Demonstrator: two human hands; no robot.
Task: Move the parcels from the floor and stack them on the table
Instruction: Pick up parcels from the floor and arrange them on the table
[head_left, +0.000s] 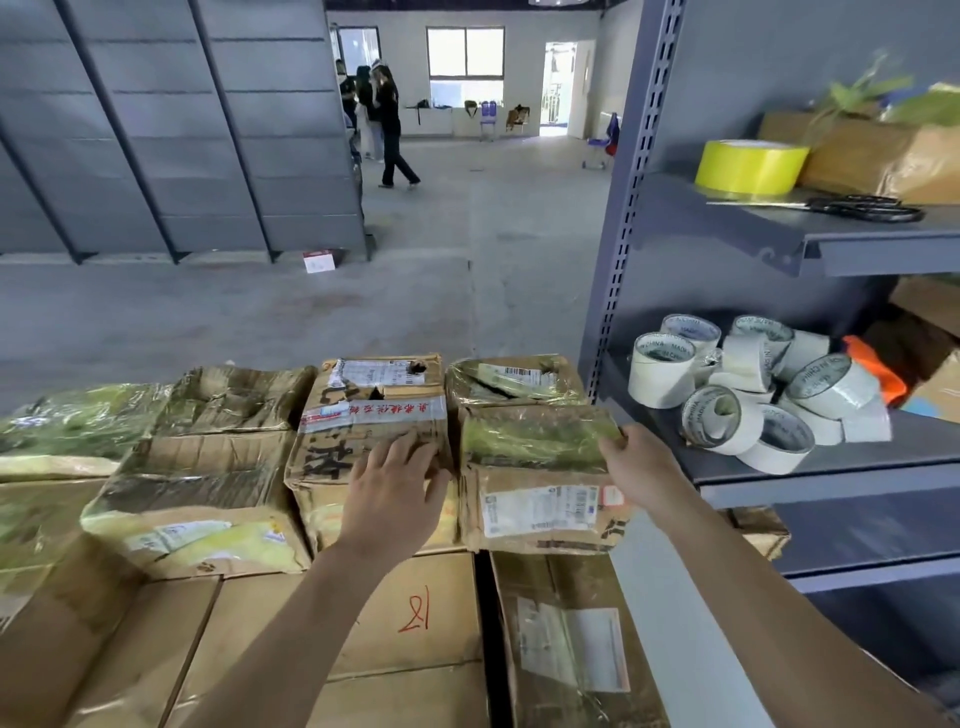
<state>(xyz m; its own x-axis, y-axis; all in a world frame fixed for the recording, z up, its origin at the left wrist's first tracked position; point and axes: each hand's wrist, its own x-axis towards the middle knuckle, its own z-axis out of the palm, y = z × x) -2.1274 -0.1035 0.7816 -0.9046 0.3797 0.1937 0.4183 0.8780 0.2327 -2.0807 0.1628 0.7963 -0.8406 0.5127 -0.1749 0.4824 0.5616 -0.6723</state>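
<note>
A worn cardboard parcel (540, 478) with green-tinted tape and a white label sits on top of the stack, at its right end. My right hand (636, 467) grips its far right top corner. My left hand (392, 488) rests with spread fingers against the gap between this parcel and the taller taped parcel (363, 415) beside it. Several more battered parcels (208, 467) fill the top layer to the left. Larger brown boxes (415, 623) lie beneath them. The table itself is hidden under the boxes.
A grey metal shelf unit (779, 249) stands close on the right, holding white tape rolls (753, 395), a yellow tape roll (748, 166) and scissors (867, 208). Beyond the stack lies open concrete floor (260, 312); people (384, 119) stand far back.
</note>
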